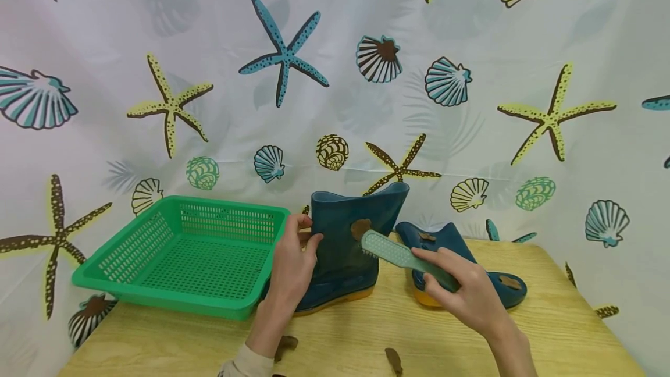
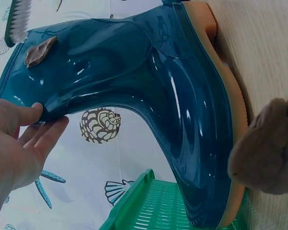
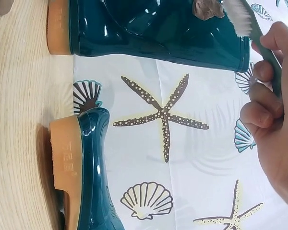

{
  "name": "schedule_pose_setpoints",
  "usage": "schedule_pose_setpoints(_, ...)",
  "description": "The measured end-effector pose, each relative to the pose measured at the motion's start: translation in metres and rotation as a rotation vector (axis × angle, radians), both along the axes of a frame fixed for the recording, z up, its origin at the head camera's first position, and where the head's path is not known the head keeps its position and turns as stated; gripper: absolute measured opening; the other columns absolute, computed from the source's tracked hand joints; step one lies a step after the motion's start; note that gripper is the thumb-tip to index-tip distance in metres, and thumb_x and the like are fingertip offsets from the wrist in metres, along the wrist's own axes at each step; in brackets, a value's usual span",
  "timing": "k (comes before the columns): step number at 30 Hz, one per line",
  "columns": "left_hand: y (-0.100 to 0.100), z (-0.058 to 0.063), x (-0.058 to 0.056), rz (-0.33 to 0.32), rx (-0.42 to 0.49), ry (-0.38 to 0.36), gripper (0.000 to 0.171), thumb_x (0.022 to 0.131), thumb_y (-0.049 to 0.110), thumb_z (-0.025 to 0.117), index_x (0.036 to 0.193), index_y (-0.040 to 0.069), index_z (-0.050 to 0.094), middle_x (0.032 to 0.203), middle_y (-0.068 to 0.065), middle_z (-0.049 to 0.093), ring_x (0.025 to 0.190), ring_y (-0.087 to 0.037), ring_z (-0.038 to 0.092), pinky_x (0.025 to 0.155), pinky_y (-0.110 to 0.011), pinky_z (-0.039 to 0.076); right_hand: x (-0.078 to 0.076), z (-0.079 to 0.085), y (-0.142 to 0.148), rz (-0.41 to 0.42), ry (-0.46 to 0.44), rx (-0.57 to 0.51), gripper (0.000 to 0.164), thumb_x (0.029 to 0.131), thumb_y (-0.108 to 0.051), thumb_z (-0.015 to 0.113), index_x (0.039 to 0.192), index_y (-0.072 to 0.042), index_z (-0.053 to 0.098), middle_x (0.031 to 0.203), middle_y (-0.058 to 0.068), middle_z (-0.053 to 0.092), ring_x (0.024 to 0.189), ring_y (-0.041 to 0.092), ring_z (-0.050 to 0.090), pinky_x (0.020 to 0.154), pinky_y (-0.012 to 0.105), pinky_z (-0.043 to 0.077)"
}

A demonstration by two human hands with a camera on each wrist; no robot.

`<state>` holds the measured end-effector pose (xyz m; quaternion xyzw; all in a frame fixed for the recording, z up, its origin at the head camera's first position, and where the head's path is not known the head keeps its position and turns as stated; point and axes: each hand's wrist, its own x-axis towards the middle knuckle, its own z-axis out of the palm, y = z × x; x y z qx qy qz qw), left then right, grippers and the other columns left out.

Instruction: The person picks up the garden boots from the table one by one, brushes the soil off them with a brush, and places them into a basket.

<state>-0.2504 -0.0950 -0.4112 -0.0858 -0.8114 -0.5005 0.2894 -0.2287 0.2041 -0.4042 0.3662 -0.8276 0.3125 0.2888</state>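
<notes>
Left hand (image 1: 291, 260), right hand (image 1: 466, 284) both grasping

The left is pinching one upright, dark-blue rubber boot (image 1: 340, 260), toe pointing left; the right is gripping one oblong green plastic brush (image 1: 391, 251), slanting up-left. The boot is standing on a wooden table (image 1: 340, 345) between one green plastic basket (image 1: 173, 300) and one matching boot (image 1: 452, 243).

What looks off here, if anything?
Brown clumps lie loose on the table; brown patches mark the held boot at its shaft, the other boot at shaft and toe. They resemble dirt on glossy surfaces.
</notes>
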Motion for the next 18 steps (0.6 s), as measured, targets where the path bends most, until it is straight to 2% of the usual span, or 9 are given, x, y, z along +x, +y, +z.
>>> schedule_pose_setpoints(5, -0.0002, 0.0010, 0.0011, -0.017, -0.039, 0.054, 0.040, 0.097, 0.001, 0.060, 0.135, 0.009, 0.049, 0.119, -0.015, 0.066, 0.105, -0.030, 0.071, 0.085, -0.040, 0.060, 0.0007, 0.0025, -0.0014, -0.046, 0.003, -0.014, 0.052, 0.083, 0.005, 0.069, 0.132, -0.013, 0.065, 0.080, -0.014, 0.045, 0.057, -0.004, 0.030, 0.050, 0.011, 0.031)
schedule_pose_setpoints(9, 0.0004, 0.0008, 0.0009, -0.024, -0.084, 0.107, 0.044, 0.097, -0.001, 0.060, 0.139, 0.008, 0.052, 0.116, -0.016, 0.068, 0.104, -0.031, 0.071, 0.086, -0.041, 0.059, 0.0004, 0.0024, -0.0021, -0.047, 0.012, -0.020, 0.056, 0.083, 0.007, 0.068, 0.135, -0.013, 0.062, 0.083, -0.013, 0.046, 0.059, -0.004, 0.030, 0.051, 0.010, 0.031)
schedule_pose_setpoints(13, -0.0002, -0.0002, -0.0003, -0.038, -0.083, 0.120, 0.043, 0.096, 0.000, 0.061, 0.139, 0.007, 0.055, 0.116, -0.015, 0.069, 0.101, -0.028, 0.071, 0.083, -0.039, 0.060, -0.0001, 0.0028, -0.0037, -0.030, 0.058, -0.037, 0.059, 0.081, 0.010, 0.067, 0.136, -0.011, 0.061, 0.084, -0.011, 0.046, 0.060, -0.004, 0.031, 0.051, 0.010, 0.031)
schedule_pose_setpoints(18, -0.0015, -0.0006, -0.0004, -0.069, -0.079, 0.141, 0.042, 0.097, -0.001, 0.059, 0.138, 0.008, 0.057, 0.116, -0.015, 0.071, 0.081, -0.021, 0.069, 0.072, -0.032, 0.058, 0.0001, 0.0040, -0.0040, -0.036, 0.078, -0.050, 0.058, 0.082, 0.009, 0.070, 0.136, -0.011, 0.062, 0.083, -0.012, 0.045, 0.061, -0.005, 0.029, 0.052, 0.011, 0.031)
